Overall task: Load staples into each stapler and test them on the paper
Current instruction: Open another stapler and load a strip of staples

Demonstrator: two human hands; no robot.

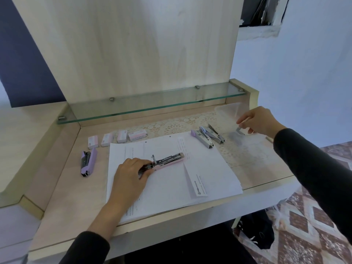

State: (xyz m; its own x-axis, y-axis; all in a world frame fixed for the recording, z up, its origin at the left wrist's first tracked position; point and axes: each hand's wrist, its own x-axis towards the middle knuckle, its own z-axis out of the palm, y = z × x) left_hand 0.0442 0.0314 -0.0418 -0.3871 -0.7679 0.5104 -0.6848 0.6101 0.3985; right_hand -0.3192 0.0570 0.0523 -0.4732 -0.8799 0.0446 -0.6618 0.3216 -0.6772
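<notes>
left hand (131,173) grips open pink stapler (168,161) on paper (213,176), axis rightward | right hand (261,121) pinches grey strip (241,130) right of paper

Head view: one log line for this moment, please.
left grip holds pink stapler, open, on paper | right grip pinches grey piece at clear tub | purple stapler left, untouched
</notes>
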